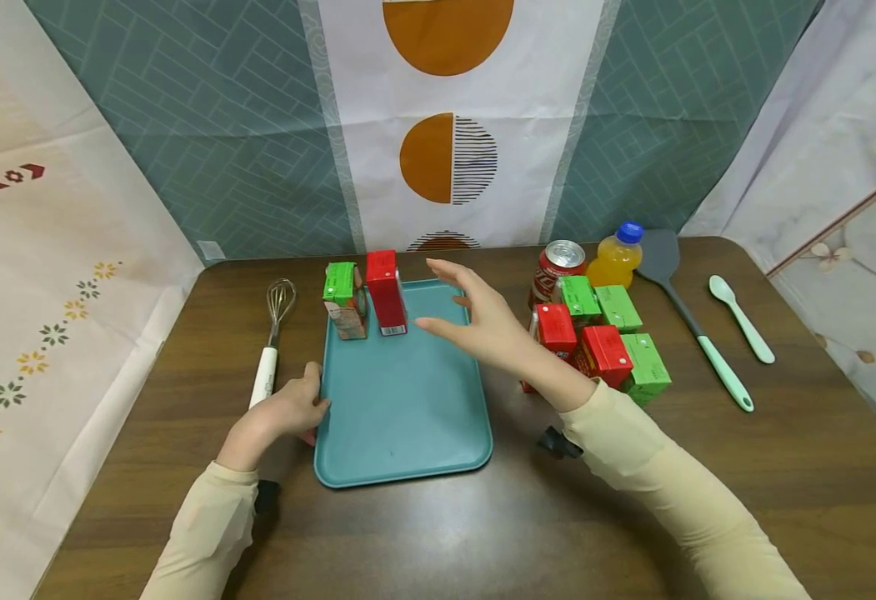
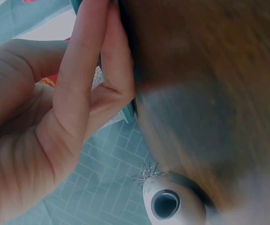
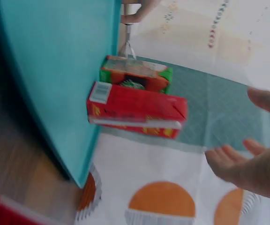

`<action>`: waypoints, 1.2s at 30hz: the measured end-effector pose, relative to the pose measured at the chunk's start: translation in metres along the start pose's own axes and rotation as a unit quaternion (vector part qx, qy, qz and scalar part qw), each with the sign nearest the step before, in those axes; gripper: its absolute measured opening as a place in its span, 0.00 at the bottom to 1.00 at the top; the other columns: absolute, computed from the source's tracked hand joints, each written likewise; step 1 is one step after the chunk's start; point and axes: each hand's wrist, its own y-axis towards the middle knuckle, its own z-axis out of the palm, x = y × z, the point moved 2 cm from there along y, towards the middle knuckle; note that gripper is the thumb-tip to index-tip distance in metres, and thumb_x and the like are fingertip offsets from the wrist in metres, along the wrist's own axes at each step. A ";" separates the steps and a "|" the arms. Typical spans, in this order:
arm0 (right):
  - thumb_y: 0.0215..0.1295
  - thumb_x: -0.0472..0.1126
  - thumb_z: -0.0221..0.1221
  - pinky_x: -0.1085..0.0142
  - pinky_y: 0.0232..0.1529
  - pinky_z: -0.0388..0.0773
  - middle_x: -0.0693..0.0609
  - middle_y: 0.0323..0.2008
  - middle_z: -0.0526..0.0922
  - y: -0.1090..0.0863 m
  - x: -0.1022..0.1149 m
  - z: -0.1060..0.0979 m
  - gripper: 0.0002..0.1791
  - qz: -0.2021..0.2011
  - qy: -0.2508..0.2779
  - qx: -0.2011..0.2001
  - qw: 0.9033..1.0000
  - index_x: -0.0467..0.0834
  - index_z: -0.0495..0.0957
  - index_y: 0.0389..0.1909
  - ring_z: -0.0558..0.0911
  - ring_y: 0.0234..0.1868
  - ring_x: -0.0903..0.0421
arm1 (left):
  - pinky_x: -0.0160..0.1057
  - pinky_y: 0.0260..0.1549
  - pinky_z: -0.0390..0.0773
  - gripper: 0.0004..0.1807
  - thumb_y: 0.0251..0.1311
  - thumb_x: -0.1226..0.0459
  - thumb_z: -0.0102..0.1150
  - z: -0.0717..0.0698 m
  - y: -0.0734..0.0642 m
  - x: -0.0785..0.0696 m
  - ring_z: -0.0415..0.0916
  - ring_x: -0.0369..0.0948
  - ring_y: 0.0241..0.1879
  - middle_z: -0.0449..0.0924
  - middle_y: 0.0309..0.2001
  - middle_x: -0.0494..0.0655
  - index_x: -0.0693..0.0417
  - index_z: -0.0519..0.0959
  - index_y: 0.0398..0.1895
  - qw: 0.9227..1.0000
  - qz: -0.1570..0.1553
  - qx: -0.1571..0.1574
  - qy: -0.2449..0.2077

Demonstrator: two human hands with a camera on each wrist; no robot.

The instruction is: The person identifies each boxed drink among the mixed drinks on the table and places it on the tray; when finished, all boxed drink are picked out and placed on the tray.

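A teal tray (image 1: pixel 407 417) lies on the table, and my left hand (image 1: pixel 291 408) grips its left rim. In the left wrist view, the curled fingers (image 2: pixel 76 70) are at the tray's edge. Two drink cartons stand at the tray's far left: a green-topped carton (image 1: pixel 345 302) and, beside it, a red carton (image 1: pixel 387 293). My right hand (image 1: pixel 486 321) hovers over the tray's right side, fingers spread and holding nothing. A gap separates it from the red carton (image 3: pixel 137 108) in the right wrist view.
Right of the tray cluster red cartons (image 1: pixel 604 354), green cartons (image 1: pixel 643 367), a soda can (image 1: pixel 558 271) and an orange juice bottle (image 1: pixel 615 260). Farther right lie a spatula (image 1: pixel 688 312) and a spoon (image 1: pixel 741 318). A whisk (image 1: pixel 268 350) lies left, close to my left hand.
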 end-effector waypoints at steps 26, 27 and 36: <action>0.34 0.22 0.72 0.81 0.51 0.67 0.50 0.53 0.76 -0.139 -0.051 -0.136 0.43 -0.090 -0.167 -0.125 0.974 0.41 0.71 0.58 0.73 0.53 0.71 | 0.39 0.18 0.79 0.25 0.65 0.71 0.43 -0.002 0.004 -0.003 0.78 0.44 0.16 0.71 0.29 0.62 0.75 0.48 0.59 1.000 0.006 -0.025 0.006; 0.34 0.22 0.72 0.82 0.51 0.66 0.50 0.54 0.76 -0.142 -0.055 -0.140 0.44 -0.083 -0.174 -0.124 0.973 0.42 0.71 0.59 0.72 0.53 0.72 | 0.39 0.17 0.78 0.25 0.65 0.71 0.43 -0.002 0.004 -0.003 0.78 0.44 0.16 0.71 0.29 0.62 0.76 0.49 0.59 1.000 0.008 -0.028 0.008; 0.41 0.18 0.66 0.80 0.56 0.61 0.50 0.62 0.68 -0.162 -0.098 -0.162 0.45 -0.042 -0.082 -0.054 0.994 0.36 0.62 0.65 0.67 0.61 0.65 | 0.40 0.18 0.78 0.24 0.64 0.72 0.44 0.000 0.000 -0.003 0.78 0.44 0.16 0.70 0.27 0.60 0.77 0.51 0.57 0.999 0.013 -0.040 0.017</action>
